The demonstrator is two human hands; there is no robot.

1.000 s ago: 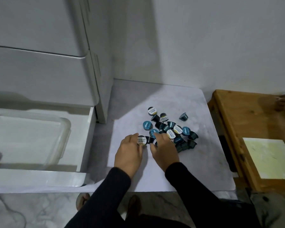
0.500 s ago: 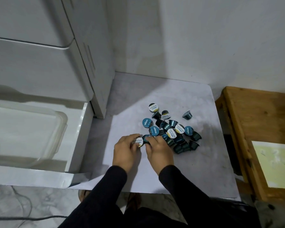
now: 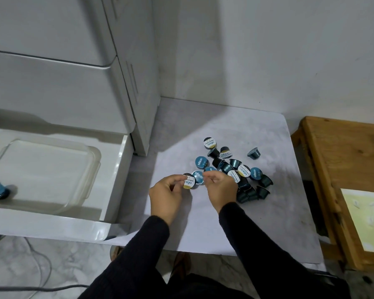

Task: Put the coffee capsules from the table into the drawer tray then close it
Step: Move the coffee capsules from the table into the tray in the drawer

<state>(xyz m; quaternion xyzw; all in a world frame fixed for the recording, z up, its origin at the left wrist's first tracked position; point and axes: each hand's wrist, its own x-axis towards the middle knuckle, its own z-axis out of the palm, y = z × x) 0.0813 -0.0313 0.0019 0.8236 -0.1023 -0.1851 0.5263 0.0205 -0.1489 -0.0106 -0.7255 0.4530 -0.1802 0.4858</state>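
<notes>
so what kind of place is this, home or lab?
Probably a home, hedged: a white plastic drawer unit against a plain wall, a low marble-look table strewn with coffee capsules, a worn wooden stool beside it. No lab gear in view.

Dark teal coffee capsules (image 3: 235, 169), some foil-up, some tipped, lie heaped on the bench; the clear drawer tray (image 3: 91, 167), at nine o'clock, stands open.
</notes>
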